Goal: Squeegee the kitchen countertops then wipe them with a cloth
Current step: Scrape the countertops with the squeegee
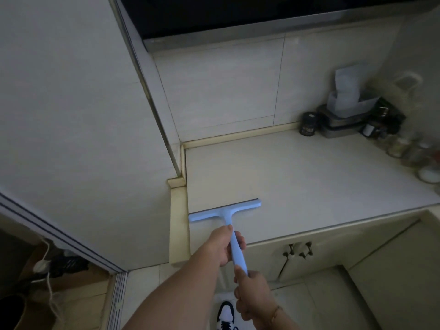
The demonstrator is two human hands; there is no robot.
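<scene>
Two-handed grip on a squeegee. The left hand wraps the upper handle just below the T-shaped head, thumb laid along the shaft; the right hand closes round the handle's lower end, a bracelet at its wrist. The pale blue head lies across the near left corner of the surface, its left end just beside the raised cream edging, its blade edge facing the back wall; whether the blade presses flat cannot be told. The tool looks light and stiff, a moulded plastic body with a thin flexible strip, so it should respond best to a hold near the head for downward pressure and a second hold at the tail for steering, as here. A smooth handle may slip if wet. Well apart, in the far right corner, stand a dark jar, stacked containers and a row of small glass jars along the right edge. No cloth is in view, and judging by that the wiping step is not yet begun.
</scene>
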